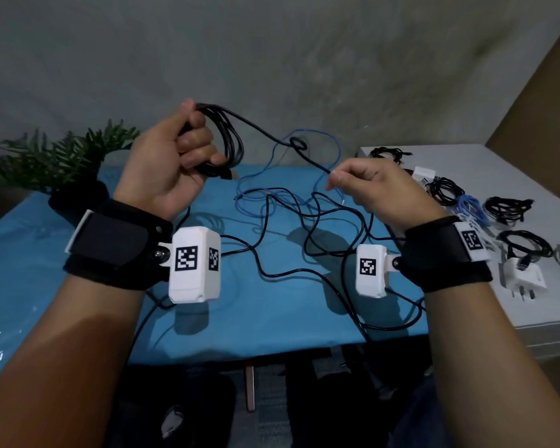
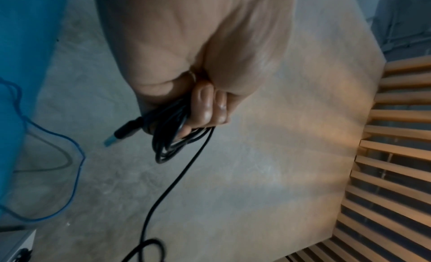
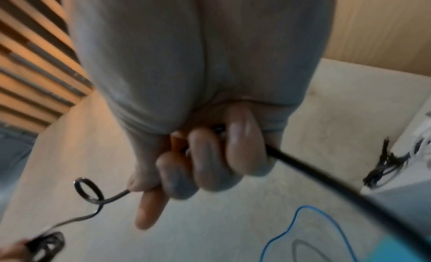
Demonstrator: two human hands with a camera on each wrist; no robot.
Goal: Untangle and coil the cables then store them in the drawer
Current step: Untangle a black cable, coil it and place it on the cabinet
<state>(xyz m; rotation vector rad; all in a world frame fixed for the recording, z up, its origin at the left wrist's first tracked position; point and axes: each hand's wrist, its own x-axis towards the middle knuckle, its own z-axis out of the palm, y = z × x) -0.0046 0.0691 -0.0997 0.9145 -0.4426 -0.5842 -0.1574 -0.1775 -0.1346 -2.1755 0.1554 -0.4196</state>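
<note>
I'm seeing a black cable [image 1: 230, 137] coiled up, a blue cable [image 1: 304, 189] tangled with more black ones over a bright blue bench [image 1: 78, 286]. White wrist boxes [image 1: 194, 263] carry black-and-white checkered markers on black straps [image 1: 117, 247]. Green plant [image 1: 46, 160] at the bench's far left corner, grey wall [image 1: 272, 59], white cabinet [image 1: 514, 176].

My left hand [image 2: 186, 50] grips a coiled black cable [image 2: 168, 142], fingers [image 2: 206, 107] curled round the loops. Its USB plug [image 2: 122, 132] projects left. One strand trails down to a small loop. A blue cable [image 2: 70, 155] hangs off the blue-covered bench [image 2: 18, 45].
</note>
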